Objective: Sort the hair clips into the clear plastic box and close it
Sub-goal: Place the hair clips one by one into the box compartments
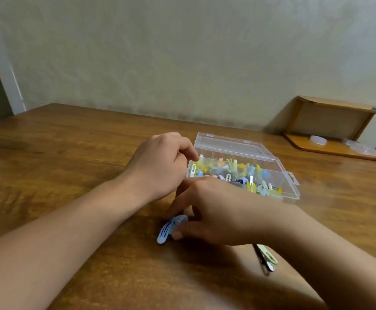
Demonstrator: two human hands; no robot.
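Right hand (pixel 214 211) pinching blue clip (pixel 169 229) against desk (pixel 71 153); left hand (pixel 160 166) curled, apparently empty, at corner of open box (pixel 272 175) full of clips. Green clip (pixel 266 257) beside right wrist.

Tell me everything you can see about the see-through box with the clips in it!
The clear plastic box sits on the wooden table, just beyond both hands. It looks like thin, see-through plastic. Its hinged lid is open, tilted back toward the wall, and a small hang tab sticks out on the right side. Inside lies a jumbled heap of yellow, blue and white hair clips. The left hand hovers curled at its near-left corner.
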